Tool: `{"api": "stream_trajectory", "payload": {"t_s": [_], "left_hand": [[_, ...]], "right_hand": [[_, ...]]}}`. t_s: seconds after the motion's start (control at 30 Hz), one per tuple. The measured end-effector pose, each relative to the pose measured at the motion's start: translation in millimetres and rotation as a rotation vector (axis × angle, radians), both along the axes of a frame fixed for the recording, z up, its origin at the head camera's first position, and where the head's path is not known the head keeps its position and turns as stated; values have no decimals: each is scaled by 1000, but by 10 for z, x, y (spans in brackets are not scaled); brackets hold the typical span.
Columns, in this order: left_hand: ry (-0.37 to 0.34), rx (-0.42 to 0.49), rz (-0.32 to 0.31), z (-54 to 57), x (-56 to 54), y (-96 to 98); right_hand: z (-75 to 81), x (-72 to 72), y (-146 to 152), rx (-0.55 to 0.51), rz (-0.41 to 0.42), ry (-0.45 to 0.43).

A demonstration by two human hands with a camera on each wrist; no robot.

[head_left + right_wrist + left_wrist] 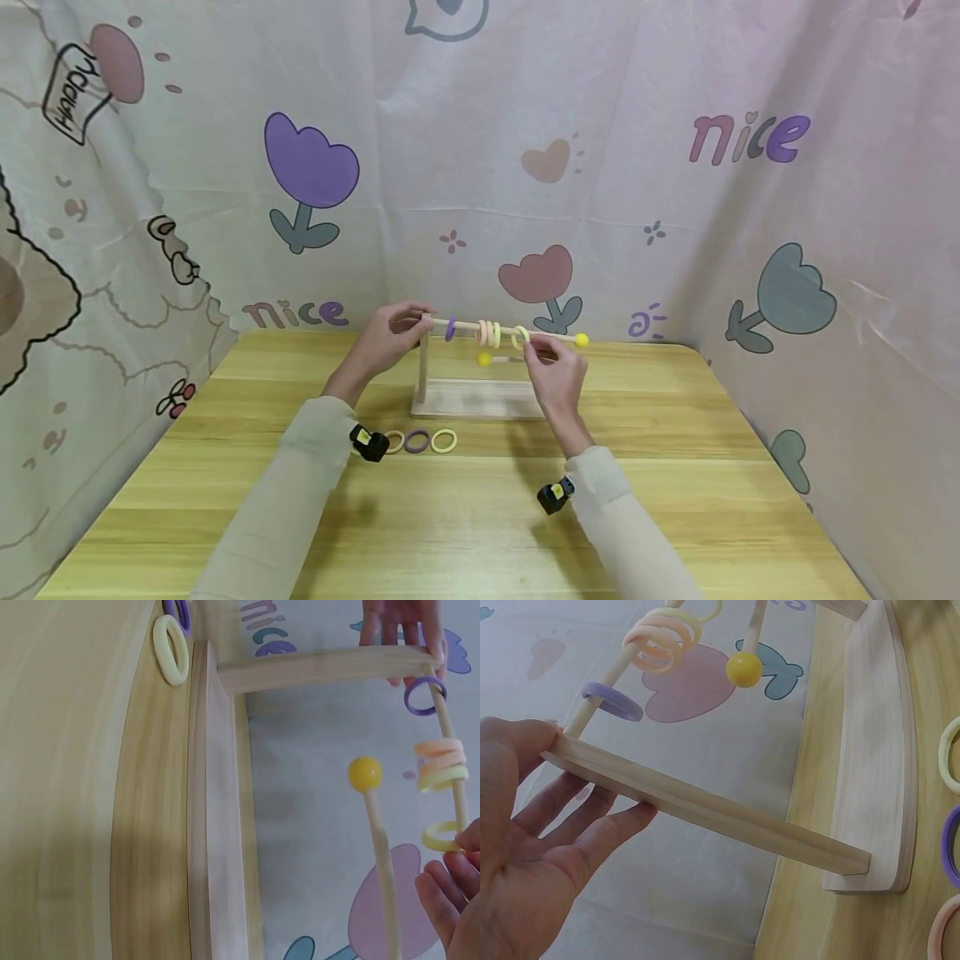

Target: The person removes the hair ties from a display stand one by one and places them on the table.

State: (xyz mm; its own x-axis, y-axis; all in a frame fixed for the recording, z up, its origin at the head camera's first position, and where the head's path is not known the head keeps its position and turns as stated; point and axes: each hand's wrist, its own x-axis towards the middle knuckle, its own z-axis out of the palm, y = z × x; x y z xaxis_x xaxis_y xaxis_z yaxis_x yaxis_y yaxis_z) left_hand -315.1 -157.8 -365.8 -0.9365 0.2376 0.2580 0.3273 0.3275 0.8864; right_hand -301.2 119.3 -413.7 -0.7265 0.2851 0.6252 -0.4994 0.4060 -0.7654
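Note:
A wooden stand (465, 398) bears an upper rod (613, 673) with a yellow ball (582, 340) at its right end. My left hand (390, 337) grips the top of the stand's upright post (705, 802), thumb above and fingers along the other side. Strung along the rod are a purple ring (613, 701), peach rings (441, 754) and a pale yellow ring (442, 778). Farther right, my right hand (557, 373) pinches a yellow ring (440, 836) that encircles the rod. Its fingertips are right at the rod.
In front of the stand, a yellow ring (444, 441), a purple ring (417, 441) and a peach ring (394, 442) lie on the wooden table (480, 517). A lower rod's yellow ball (364, 774) juts out below the upper rod. Behind hangs a printed curtain (450, 167).

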Motion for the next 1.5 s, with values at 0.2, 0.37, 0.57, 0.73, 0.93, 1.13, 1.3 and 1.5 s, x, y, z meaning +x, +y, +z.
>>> {"api": "stream_trajectory", "payload": {"t_s": [0.2, 0.37, 0.57, 0.73, 0.93, 1.13, 1.3, 1.5], "left_hand": [[-1, 1, 2, -8, -1, -8], [9, -3, -4, -12, -2, -16], [10, -9, 1, -16, -7, -9], [3, -10, -3, -20, -8, -5], [13, -13, -6, -23, -8, -14], [11, -3, -5, -19, -16, -9], [13, -4, -2, -11, -10, -6], [7, -6, -4, -7, -14, -14]], "right_hand": [[-1, -13, 119, -5, -25, 15], [6, -2, 218, -25, -38, -3], [5, 23, 335, -82, -52, -49], [-5, 41, 423, -115, -80, -65], [-5, 39, 515, -113, -121, -72], [-6, 36, 602, -105, -132, -73], [-16, 34, 655, -89, -155, -67], [-29, 29, 723, -87, -176, -66]]}}
